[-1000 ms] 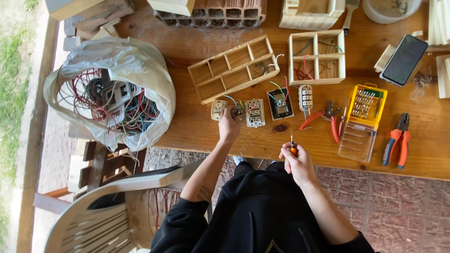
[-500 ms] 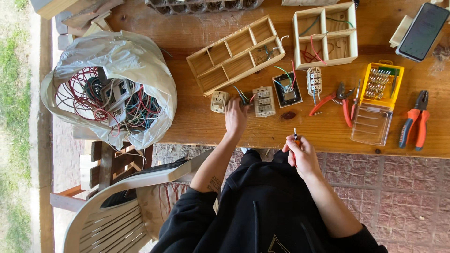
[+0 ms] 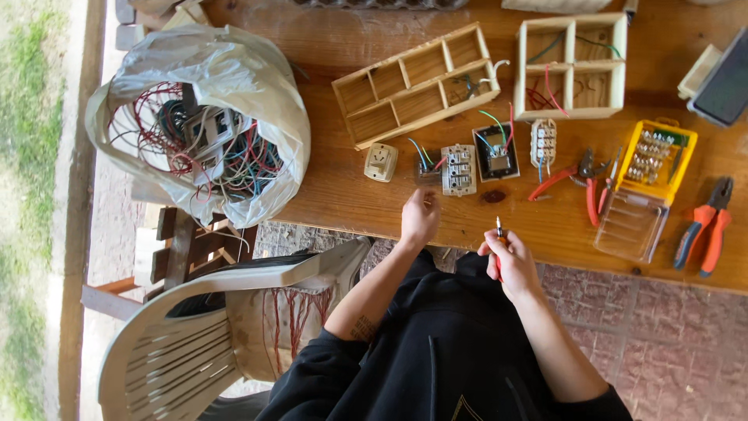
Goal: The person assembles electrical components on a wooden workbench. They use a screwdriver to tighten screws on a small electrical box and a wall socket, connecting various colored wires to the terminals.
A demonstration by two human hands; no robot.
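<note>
Just beyond the left hand (image 3: 419,217) lies the switch module (image 3: 458,169).

Warm, matt brown wooden tabletop (image 3: 343,199); crinkly translucent plastic bag (image 3: 257,101); pale raw-wood compartment tray (image 3: 417,82); glossy yellow plastic bit case (image 3: 658,156).

Soft, even daylight, faint shadows, sharp focus, slight wide-angle bending at edges.

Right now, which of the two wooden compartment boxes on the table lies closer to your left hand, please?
The long, tilted wooden box with a row of compartments lies closer to the left hand. The squarer four-compartment box sits farther right, beyond the switch plates.
</note>
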